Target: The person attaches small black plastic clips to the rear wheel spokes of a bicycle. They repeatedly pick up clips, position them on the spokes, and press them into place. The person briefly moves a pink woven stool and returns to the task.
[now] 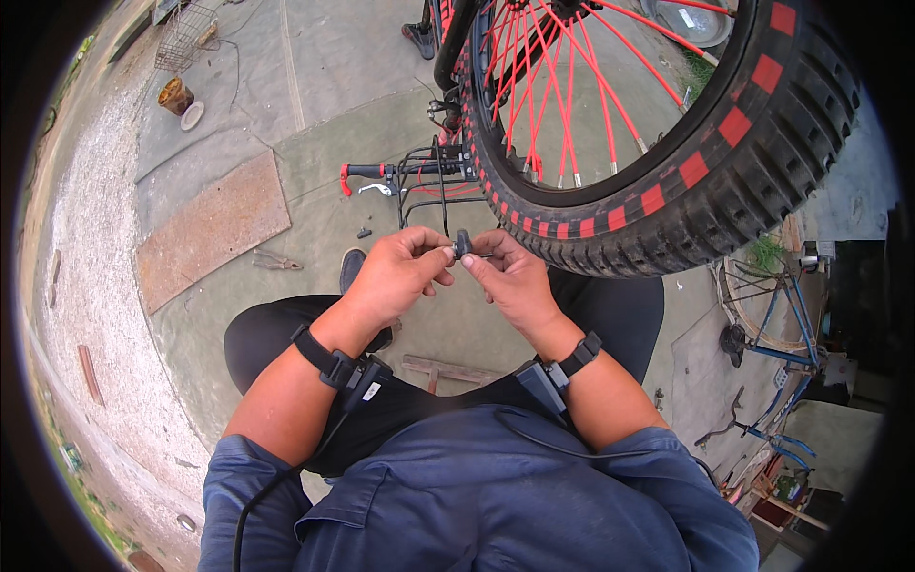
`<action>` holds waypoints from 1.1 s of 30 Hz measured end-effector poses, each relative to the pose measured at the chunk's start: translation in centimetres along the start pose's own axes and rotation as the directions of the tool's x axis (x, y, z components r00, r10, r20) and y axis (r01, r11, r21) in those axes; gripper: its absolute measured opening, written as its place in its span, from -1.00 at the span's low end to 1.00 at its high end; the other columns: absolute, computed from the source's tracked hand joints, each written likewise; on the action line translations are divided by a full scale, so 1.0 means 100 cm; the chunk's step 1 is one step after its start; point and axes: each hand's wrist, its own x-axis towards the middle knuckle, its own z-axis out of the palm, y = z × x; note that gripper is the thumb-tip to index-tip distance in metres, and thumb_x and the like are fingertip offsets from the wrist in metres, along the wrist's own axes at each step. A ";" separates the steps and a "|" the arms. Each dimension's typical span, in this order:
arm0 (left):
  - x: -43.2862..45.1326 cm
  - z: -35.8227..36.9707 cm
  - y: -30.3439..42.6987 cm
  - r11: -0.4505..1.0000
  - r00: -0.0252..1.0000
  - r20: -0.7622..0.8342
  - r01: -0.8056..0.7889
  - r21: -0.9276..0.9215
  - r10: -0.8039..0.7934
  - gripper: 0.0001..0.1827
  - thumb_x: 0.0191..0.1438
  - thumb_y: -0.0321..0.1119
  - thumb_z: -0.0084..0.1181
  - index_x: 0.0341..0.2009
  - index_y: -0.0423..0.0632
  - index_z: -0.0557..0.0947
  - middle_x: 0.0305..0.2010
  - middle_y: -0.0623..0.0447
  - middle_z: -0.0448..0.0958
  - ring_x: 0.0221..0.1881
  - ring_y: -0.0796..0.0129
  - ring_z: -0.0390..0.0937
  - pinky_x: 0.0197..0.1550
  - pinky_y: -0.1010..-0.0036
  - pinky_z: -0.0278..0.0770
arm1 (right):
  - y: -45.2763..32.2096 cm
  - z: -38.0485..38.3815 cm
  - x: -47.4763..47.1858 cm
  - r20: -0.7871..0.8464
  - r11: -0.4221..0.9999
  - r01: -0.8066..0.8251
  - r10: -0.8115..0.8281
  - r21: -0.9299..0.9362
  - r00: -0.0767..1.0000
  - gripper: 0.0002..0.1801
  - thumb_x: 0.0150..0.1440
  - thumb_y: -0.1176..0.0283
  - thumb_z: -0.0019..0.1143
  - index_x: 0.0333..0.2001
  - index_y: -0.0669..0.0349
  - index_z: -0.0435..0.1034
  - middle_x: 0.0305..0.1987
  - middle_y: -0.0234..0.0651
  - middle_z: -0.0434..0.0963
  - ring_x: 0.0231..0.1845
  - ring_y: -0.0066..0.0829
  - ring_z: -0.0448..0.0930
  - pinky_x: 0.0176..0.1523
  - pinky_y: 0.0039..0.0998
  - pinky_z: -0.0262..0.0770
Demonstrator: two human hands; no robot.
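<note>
Between the fingertips of both hands is a small black part [462, 242] with a thin metal piece, which looks like a bicycle brake block. My left hand [411, 268] pinches its left side with thumb and forefinger. On its right, my right hand [509, 275] grips it the same way, the thumb over its lower end. The fingers hide much of the part. Just beyond the hands rises the bicycle's black tyre [629, 243] with red squares, and red spokes [547, 86] fill the wheel. A black wire basket [422, 186] and a handlebar grip [366, 171] lie left of the tyre.
A similar small black part [364, 233] rests on the ground cloth, with pliers [277, 260] further left. Beyond them lies a rusty board [214, 232]. A wooden piece [450, 368] is between my legs. At right lies a blue bicycle frame [800, 314]. A rusty can [174, 96] stands far left.
</note>
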 end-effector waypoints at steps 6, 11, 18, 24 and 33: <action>0.000 0.000 0.000 1.000 1.000 -0.008 -0.012 0.005 0.012 -0.76 0.27 -0.33 0.21 -0.08 -0.24 0.62 -0.24 0.06 0.63 -0.27 0.46 0.63 -0.35 0.54 0.52 | 0.001 -0.001 0.000 0.045 0.999 -0.002 0.000 0.038 0.999 -0.78 0.27 0.44 0.28 -0.04 0.23 0.44 -0.22 -0.45 0.58 -0.45 -0.84 0.43 -0.52 -0.70 0.30; 0.001 -0.001 -0.002 1.000 0.999 -0.020 -0.027 0.012 0.027 -0.75 0.28 -0.32 0.21 -0.08 -0.24 0.62 -0.25 0.06 0.63 -0.29 0.47 0.62 -0.35 0.54 0.51 | -0.005 0.002 -0.001 0.041 1.000 -0.017 0.016 0.018 0.999 -0.74 0.29 0.41 0.27 0.00 0.24 0.46 -0.24 -0.46 0.57 -0.47 -0.83 0.41 -0.51 -0.69 0.30; 0.002 -0.001 0.002 0.999 0.998 -0.053 -0.042 0.035 0.044 -0.76 0.30 -0.31 0.20 -0.08 -0.25 0.62 -0.27 0.06 0.62 -0.31 0.48 0.61 -0.37 0.55 0.51 | -0.006 -0.004 -0.002 0.110 0.999 -0.041 0.043 -0.015 0.993 -0.68 0.37 0.27 0.14 0.12 0.14 0.43 -0.16 -0.53 0.54 -0.46 -0.82 0.33 -0.45 -0.67 0.30; 0.004 -0.005 0.005 0.998 0.994 -0.093 -0.055 0.014 0.056 -0.78 0.31 -0.32 0.19 -0.11 -0.24 0.62 -0.29 0.07 0.62 -0.33 0.49 0.60 -0.38 0.56 0.50 | -0.007 0.002 -0.002 0.031 1.000 0.003 -0.004 0.026 1.000 -0.74 0.34 0.38 0.14 0.04 0.28 0.47 -0.15 -0.29 0.66 -0.54 -0.77 0.40 -0.51 -0.66 0.33; 0.006 -0.007 0.000 0.986 0.980 -0.112 -0.162 0.032 0.165 -0.78 0.28 -0.34 0.23 -0.08 -0.22 0.61 -0.25 0.07 0.64 -0.25 0.48 0.64 -0.33 0.55 0.54 | -0.004 0.000 0.001 0.081 0.994 -0.066 0.059 0.081 0.995 -0.74 0.36 0.36 0.12 0.02 0.29 0.49 -0.20 -0.26 0.66 -0.59 -0.75 0.37 -0.52 -0.65 0.30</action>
